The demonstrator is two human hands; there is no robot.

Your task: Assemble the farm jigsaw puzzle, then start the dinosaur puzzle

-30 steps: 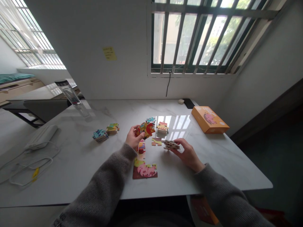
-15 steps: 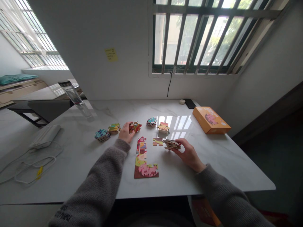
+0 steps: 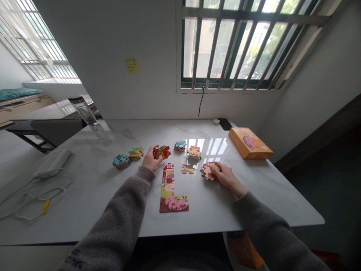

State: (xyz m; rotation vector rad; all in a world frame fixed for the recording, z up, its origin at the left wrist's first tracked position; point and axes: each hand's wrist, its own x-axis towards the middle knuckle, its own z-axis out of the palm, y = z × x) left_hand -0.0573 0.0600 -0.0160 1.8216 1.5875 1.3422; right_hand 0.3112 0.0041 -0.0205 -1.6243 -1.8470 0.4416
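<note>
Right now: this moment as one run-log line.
left grip: holds red-topped jigsaw stack | right grip: holds pink-topped jigsaw stack | loose jigsaw piece: between grips | L-shaped jigsaw section: on table

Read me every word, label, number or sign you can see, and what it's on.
None legible for certain.
Orange box: title lettering, too blurred.
Yellow note on the wall: handwriting, too small.
Left sleeve: dark letters near the picture's bottom edge, unclear.

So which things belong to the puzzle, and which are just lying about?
Job: red stack in left hand, pinkish stack in right hand, joined pieces, loose piece, four other stacks, probably orange box.

Lying about: clear bottle, dark flat object, yellow tag.
</note>
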